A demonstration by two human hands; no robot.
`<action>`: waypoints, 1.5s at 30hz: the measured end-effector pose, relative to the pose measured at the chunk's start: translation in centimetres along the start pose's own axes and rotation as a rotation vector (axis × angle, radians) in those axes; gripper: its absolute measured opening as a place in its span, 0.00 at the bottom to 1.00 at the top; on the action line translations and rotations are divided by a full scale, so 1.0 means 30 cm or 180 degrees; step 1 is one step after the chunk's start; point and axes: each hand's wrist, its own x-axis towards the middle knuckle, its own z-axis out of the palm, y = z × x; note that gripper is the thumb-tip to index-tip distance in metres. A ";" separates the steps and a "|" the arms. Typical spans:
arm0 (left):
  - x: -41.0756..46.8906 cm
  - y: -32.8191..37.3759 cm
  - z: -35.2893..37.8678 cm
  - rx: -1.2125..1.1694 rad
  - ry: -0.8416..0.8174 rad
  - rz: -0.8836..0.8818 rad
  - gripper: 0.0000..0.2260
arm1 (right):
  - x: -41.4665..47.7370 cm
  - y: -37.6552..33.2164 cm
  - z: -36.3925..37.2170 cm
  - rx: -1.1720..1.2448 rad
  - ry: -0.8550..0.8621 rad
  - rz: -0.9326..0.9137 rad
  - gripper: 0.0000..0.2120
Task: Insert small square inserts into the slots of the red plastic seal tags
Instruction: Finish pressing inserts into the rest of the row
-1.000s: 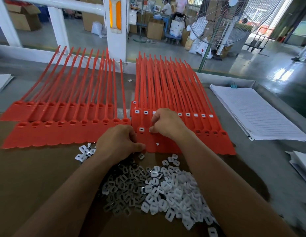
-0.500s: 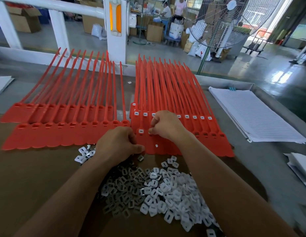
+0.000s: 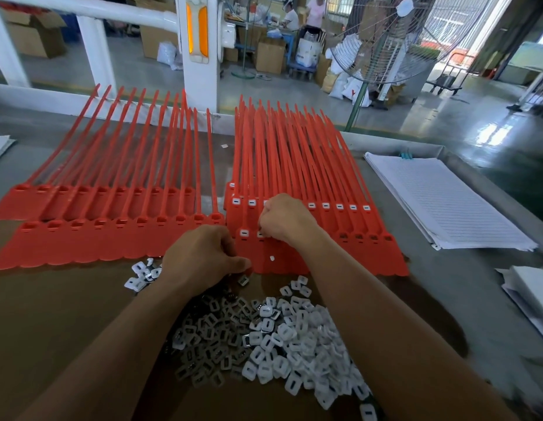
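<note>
The front row of the red seal tags [image 3: 297, 256] in the right batch lies on the table [image 3: 51, 314], just behind the pile of inserts [image 3: 279, 338]. Its first slot at the left already has a white fitted insert [image 3: 243, 233]. The next slot is under the fingertips of your right hand [image 3: 286, 218]. This hand is curled narrow, and a bit of white shows at its tips, so I judge it pinches one insert over that slot.

Your left hand [image 3: 203, 256] rests at the near edge of the same tags, fingers curled under and thumb along the edge. I cannot tell if it holds inserts.

To do this step well, set the insert flat and square to the slot first, then press straight down with the fingertip. If it tilts, it will probably jam. Let the left hand press the tags down so that the row does not slide.

The slots at the right end of this row look empty. One loose insert [image 3: 272, 258] lies on a tag below your wrist. The left batch [image 3: 112, 238] has only empty slots.
</note>
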 end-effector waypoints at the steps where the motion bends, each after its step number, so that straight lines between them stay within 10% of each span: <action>1: 0.000 0.002 0.000 -0.0004 -0.0006 0.0005 0.11 | -0.005 0.006 -0.003 0.0017 -0.0020 -0.0055 0.08; 45: 0.007 0.000 -0.003 -0.0007 -0.0073 -0.0076 0.12 | -0.292 0.210 -0.139 0.0395 -0.1281 -0.1142 0.08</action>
